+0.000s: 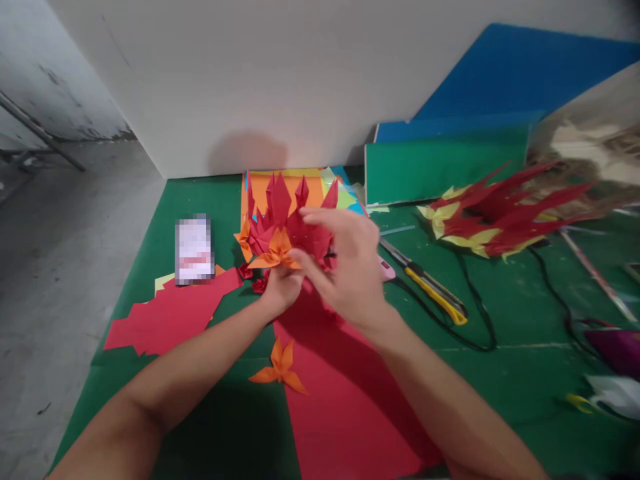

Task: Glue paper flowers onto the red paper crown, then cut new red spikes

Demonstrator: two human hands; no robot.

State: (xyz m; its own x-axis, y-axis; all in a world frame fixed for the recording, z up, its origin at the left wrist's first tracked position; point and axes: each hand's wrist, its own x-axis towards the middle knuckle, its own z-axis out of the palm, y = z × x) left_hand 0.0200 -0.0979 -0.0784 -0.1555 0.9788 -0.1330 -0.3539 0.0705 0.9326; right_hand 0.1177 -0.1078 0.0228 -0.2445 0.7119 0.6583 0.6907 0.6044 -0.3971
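Observation:
A red paper crown (pixel 280 203) with upright pointed tips stands in front of me, an orange folded-paper flower (pixel 280 250) at its front. My left hand (pixel 284 291) is closed around the crown's lower front, just under this flower; its fingertips are hidden. Over the crown's right side, my right hand (pixel 350 267) is open, with fingers apart and the thumb at the flower's right petal. Another orange flower (pixel 245 241) sits on the crown's left side. A loose orange flower (pixel 280 370) lies nearer to me, partly on a large red paper sheet (pixel 345 387).
Left on the green table (pixel 225 413) lie red paper pieces (pixel 175 317) and a blurred-out phone-like object (pixel 194 250). A yellow utility knife (pixel 430 287) and a black cord (pixel 480 347) lie right. Behind them sits a red crown with yellow flowers (pixel 500 213).

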